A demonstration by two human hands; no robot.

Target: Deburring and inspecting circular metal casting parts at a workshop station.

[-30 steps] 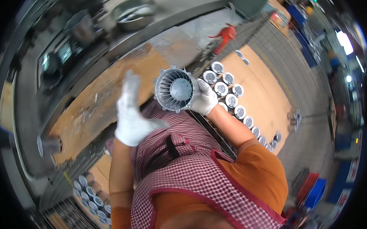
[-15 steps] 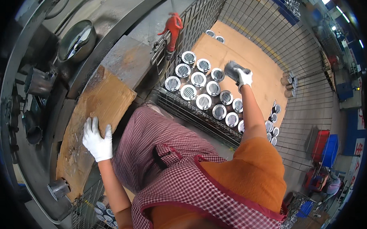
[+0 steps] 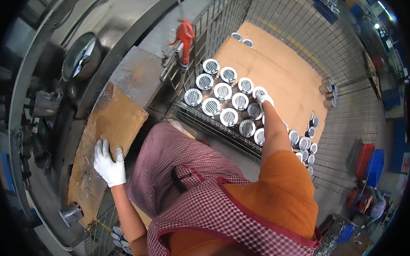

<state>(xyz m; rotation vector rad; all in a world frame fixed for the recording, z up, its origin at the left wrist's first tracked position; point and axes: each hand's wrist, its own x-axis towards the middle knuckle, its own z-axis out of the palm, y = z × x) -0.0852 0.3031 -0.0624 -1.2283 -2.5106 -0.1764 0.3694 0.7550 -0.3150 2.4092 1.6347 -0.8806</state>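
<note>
My right hand (image 3: 264,98), in a white glove, has its fingers closed at the upper rim of a metal cylinder (image 3: 259,91) with a slotted round top. The cylinder stands upright beside several like it on brown cardboard (image 3: 282,80) in a wire cage; its far side shows past my fingers, its body is mostly hidden. My left hand (image 3: 109,165), also gloved, lies with fingers spread on a worn wooden board (image 3: 118,110). It holds nothing. Another metal cylinder (image 3: 71,215) lies on its side at the board's near end.
The wire cage's mesh wall (image 3: 219,19) rises between the bench and the cylinders. A red air gun (image 3: 183,36) hangs beside it. More cylinders (image 3: 330,91) are by the right wall. A round bowl (image 3: 81,58) stands at the left. Red (image 3: 364,161) and blue bins (image 3: 375,168) are outside the cage.
My right hand has lowered the cylinder, which was tilted in the air, to an upright stand at the end of a row. My left hand stays on the board.
</note>
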